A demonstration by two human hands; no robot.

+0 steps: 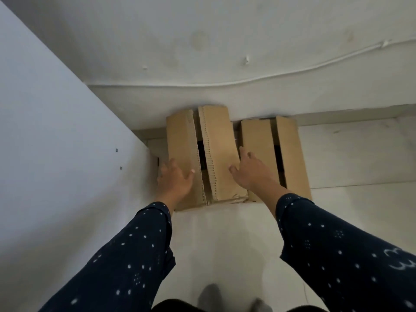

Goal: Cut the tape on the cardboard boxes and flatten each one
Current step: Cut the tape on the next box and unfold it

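Two brown cardboard boxes stand side by side on the pale floor against the wall. The left box (216,140) has its top flaps parted, with a dark gap between them. The right box (288,149) also shows a gap between its flaps. My left hand (175,180) reaches over the left edge of the left box, fingers spread and relaxed. My right hand (252,170) is over the gap between the two boxes, fingers extended, at the left box's right side. Neither hand holds anything. No cutting tool is in view.
A white panel (56,131) rises close on the left, beside the left box. The white wall (225,41) behind the boxes carries a thin cable (315,68). Pale floor tiles (360,154) extend to the right and toward my feet (211,296).
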